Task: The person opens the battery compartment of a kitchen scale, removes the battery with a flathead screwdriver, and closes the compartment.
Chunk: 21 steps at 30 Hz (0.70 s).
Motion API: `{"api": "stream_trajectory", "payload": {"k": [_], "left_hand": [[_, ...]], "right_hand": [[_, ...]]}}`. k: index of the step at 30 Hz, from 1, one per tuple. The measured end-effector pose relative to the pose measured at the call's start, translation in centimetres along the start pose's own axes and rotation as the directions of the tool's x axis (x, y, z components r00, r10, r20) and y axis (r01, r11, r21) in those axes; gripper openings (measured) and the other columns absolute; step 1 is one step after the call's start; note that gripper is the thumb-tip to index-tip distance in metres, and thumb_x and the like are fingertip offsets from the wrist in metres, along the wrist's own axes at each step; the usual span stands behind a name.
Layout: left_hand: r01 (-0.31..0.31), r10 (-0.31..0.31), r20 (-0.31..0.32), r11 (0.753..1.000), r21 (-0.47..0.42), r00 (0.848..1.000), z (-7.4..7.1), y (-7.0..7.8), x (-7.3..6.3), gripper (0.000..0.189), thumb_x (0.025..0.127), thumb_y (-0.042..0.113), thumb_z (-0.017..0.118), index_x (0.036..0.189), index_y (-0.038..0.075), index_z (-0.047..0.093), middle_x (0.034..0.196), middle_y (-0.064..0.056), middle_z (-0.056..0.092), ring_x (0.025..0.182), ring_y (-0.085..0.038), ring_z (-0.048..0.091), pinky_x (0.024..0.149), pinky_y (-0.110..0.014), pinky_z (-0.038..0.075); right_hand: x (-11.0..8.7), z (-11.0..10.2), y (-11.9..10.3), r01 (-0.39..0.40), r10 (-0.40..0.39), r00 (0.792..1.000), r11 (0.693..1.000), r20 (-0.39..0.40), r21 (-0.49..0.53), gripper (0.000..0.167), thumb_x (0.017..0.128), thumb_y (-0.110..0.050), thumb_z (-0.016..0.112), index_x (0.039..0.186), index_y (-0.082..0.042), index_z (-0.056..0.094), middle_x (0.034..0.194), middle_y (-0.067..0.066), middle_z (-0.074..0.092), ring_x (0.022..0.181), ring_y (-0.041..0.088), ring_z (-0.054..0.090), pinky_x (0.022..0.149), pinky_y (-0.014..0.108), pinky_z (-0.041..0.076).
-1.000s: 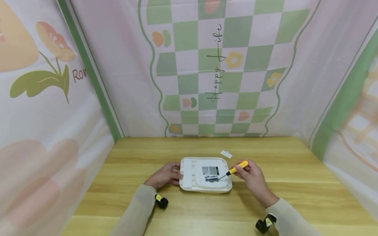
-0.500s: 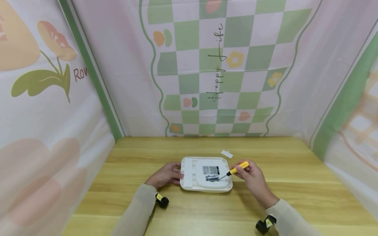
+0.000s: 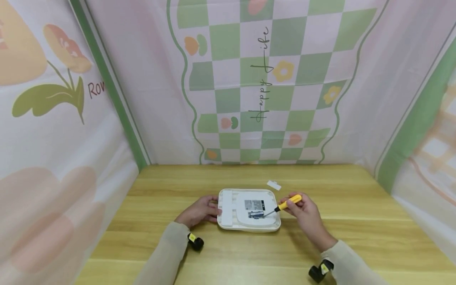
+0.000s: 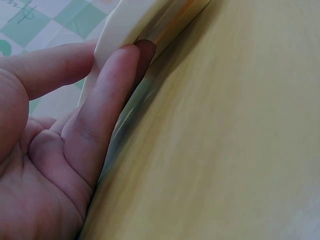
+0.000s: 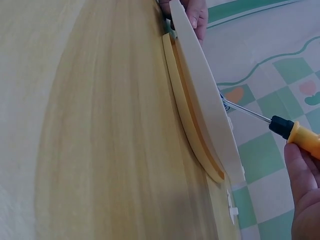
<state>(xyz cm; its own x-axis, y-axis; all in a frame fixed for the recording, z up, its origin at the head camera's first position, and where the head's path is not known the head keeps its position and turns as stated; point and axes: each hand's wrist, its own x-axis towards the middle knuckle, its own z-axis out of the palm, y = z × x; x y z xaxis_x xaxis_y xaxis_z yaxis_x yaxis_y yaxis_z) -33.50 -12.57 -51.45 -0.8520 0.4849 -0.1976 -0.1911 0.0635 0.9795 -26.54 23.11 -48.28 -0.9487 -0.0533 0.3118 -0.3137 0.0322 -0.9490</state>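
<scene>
A white, rounded flat device lies underside up on the table, with a printed label and an uncovered battery compartment holding a battery. At its left edge my left hand grips the rim; the left wrist view has thumb and fingers on either side of the edge. My right hand holds a screwdriver by its yellow handle. The thin metal shaft slants down to the left, its tip at the compartment beside the battery. From the side, the right wrist view shows the screwdriver's black collar.
A small white cover piece with a tab lies on the wooden table behind the device. Patterned curtains stand at the back and both sides. Each wrist carries a small black camera.
The screwdriver's handle has shifted very slightly to the right with my right hand. My left hand and the device hold the same place.
</scene>
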Motion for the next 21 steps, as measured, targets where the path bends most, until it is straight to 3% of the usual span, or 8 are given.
{"api": "stream_trajectory", "payload": {"k": [5, 13, 17, 21], "left_hand": [[-0.005, 0.005, 0.004, 1.000, 0.003, 1.000, -0.11, -0.15, 0.14, 0.056, 0.087, -0.002, 0.069, 0.135, -0.008, 0.042, 0.103, -0.019, 0.066, 0.086, -0.029, 0.068, 0.075, -0.041, 0.059], [-0.003, 0.003, 0.018, 1.000, 0.003, 1.000, -0.20, -0.22, 0.25, 0.054, 0.088, -0.001, 0.068, 0.135, -0.008, 0.043, 0.104, -0.019, 0.066, 0.087, -0.030, 0.068, 0.075, -0.041, 0.059], [0.000, -0.001, 0.008, 1.000, 0.009, 1.000, -0.19, -0.23, 0.25, 0.054, 0.088, -0.001, 0.068, 0.135, -0.008, 0.042, 0.105, -0.020, 0.065, 0.087, -0.030, 0.068, 0.075, -0.041, 0.059], [0.003, -0.003, 0.001, 1.000, 0.015, 1.000, -0.13, -0.33, 0.32, 0.054, 0.089, 0.000, 0.068, 0.135, -0.007, 0.043, 0.105, -0.019, 0.065, 0.086, -0.030, 0.068, 0.075, -0.041, 0.059]], "right_hand": [[-0.18, -0.13, 0.04, 0.005, -0.005, 1.000, 1.000, 0.000, 0.008, 0.029, 0.101, -0.010, 0.053, 0.118, 0.011, 0.043, 0.113, 0.041, 0.054, 0.102, 0.029, 0.066, 0.084, 0.030, 0.054], [-0.34, -0.08, -0.30, 0.001, 0.000, 1.000, 0.999, 0.008, -0.048, 0.034, 0.098, -0.015, 0.059, 0.122, 0.007, 0.048, 0.114, 0.035, 0.057, 0.100, 0.019, 0.066, 0.085, 0.031, 0.055], [-0.48, 0.14, -0.60, 0.011, -0.010, 1.000, 0.995, 0.012, -0.102, 0.042, 0.096, -0.016, 0.062, 0.131, 0.003, 0.048, 0.112, 0.031, 0.060, 0.096, 0.016, 0.066, 0.083, 0.030, 0.056], [-0.74, 0.43, -0.66, 0.012, -0.012, 1.000, 0.992, 0.002, -0.124, 0.047, 0.095, -0.012, 0.064, 0.135, 0.006, 0.046, 0.111, 0.031, 0.061, 0.093, 0.014, 0.067, 0.081, 0.027, 0.056]]}}
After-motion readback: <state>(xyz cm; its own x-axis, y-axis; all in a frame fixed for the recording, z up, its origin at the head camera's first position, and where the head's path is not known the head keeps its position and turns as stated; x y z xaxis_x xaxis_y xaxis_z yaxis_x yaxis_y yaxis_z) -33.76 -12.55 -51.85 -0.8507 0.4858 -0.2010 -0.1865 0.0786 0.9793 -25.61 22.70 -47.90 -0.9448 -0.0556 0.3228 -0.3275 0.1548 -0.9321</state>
